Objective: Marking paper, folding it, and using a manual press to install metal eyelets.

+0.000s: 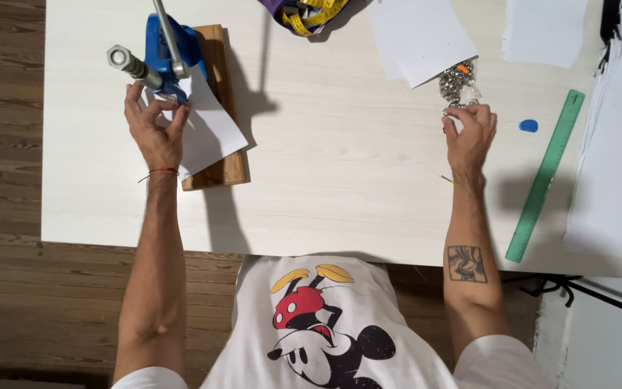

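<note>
A blue hand press with a metal lever stands on a wooden board at the table's back left. My left hand pinches the near edge of a white paper sheet lying under the press head. My right hand reaches into a pile of small silver metal rings in a clear bag, fingertips closed on one or more pieces. Both forearms stretch over the white table.
A green ruler lies at the right, a small blue chalk piece beside it. White paper sheets lie at the back and stacks at the right edge. A yellow measuring tape is at the back.
</note>
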